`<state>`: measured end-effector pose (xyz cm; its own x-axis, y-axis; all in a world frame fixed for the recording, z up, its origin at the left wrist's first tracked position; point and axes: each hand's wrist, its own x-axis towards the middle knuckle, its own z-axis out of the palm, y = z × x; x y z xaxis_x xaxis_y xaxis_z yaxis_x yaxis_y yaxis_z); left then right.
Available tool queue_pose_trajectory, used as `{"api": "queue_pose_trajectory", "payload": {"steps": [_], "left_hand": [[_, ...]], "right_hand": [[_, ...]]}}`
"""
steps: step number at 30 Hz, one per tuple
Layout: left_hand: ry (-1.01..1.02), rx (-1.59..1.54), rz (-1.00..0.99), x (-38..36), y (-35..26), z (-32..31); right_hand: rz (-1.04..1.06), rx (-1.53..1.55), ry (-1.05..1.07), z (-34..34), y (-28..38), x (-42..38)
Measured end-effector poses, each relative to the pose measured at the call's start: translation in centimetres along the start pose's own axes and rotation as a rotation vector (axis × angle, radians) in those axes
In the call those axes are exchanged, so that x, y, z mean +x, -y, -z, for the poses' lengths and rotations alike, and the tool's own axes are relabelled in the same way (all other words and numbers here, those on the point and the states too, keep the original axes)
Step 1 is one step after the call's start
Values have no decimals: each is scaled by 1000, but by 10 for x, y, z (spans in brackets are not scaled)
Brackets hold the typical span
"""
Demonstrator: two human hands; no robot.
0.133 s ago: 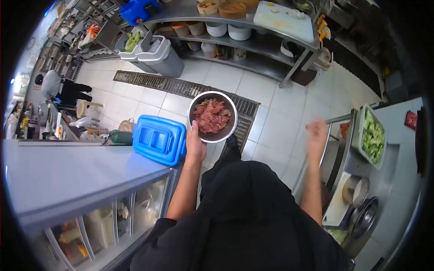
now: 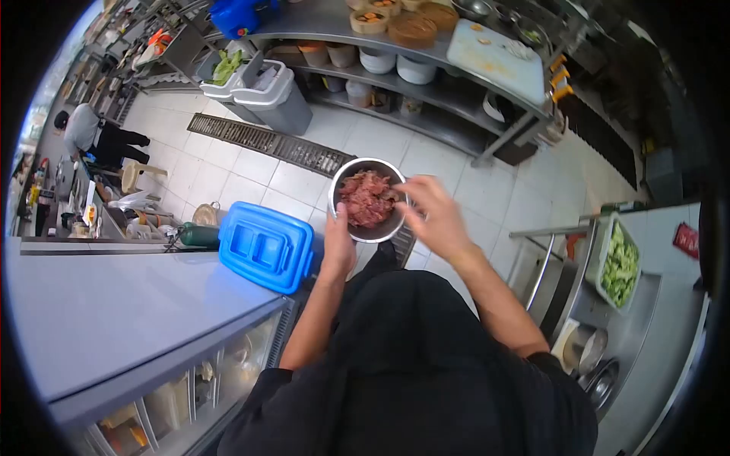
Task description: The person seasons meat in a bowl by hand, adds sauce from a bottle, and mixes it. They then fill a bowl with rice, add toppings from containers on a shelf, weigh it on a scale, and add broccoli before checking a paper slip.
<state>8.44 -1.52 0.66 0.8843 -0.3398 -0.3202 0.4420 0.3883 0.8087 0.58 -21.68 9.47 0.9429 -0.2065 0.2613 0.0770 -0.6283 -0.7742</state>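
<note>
A steel bowl (image 2: 334, 199) of raw minced meat (image 2: 368, 199) is held out in front of me over the floor. My left hand (image 2: 340, 239) grips its near left side, thumb over the rim. At the right rim is my right hand (image 2: 435, 214), slightly blurred, its thumb and fingers apart and overlapping the bowl's edge beside the meat. To the left, a blue lidded container (image 2: 266, 247) rests at the corner of a white-topped fridge (image 2: 144, 304).
Ahead stands a steel shelf table (image 2: 304, 26) with a cutting board (image 2: 498, 61). Grey bins (image 2: 277, 102) stand beside it. On the right counter are a tub of chopped greens (image 2: 620, 262) and a pot (image 2: 585, 348). Another person (image 2: 95, 137) bends over at far left.
My right hand has swung in from the right to the bowl's rim. The bowl in my left hand appears slightly further right, and the view has shifted a little.
</note>
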Motion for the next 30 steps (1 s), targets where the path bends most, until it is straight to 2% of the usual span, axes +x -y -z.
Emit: {"api": "queue_pose_trajectory", "payload": {"steps": [1,4,7,11,12,14,16,19,22,25,26,27,29,30], "left_hand": [[-23,-3,7,19,-2,-8],[16,-14,-5,74,-17,-15],[-23,-20,-60,127,-47,-6],[-130,-51,-119,199,-77,22],[-155,-100,-123,217,-82,27],[-204,-167,-103,247,-90,40],[-242,-193,-95,285,-124,53],[-352,-180,-127,329,-171,74],[-455,-313,-277,368,-214,105],[-542,-284,-394,402,-239,162],[-642,-309,-460,413,-256,172],[-671,-224,-440,424,-272,187],[-738,-50,-375,438,-301,224],[-796,-83,-398,453,-314,238]], "right_hand": [[136,-57,81,-17,-2,36],[78,-320,271,-61,-14,125],[269,-430,470,-98,-24,182],[442,-440,588,-160,-57,262],[468,-355,590,-165,-56,292],[368,-324,662,-184,-60,361],[295,-344,693,-206,-47,418],[368,60,840,-247,-31,500],[890,-42,932,-297,-15,554],[798,-350,1013,-325,39,593],[783,-319,1073,-345,52,612],[799,-302,1099,-374,54,626],[990,-329,1033,-433,59,649],[1022,-338,1054,-464,60,661]]}}
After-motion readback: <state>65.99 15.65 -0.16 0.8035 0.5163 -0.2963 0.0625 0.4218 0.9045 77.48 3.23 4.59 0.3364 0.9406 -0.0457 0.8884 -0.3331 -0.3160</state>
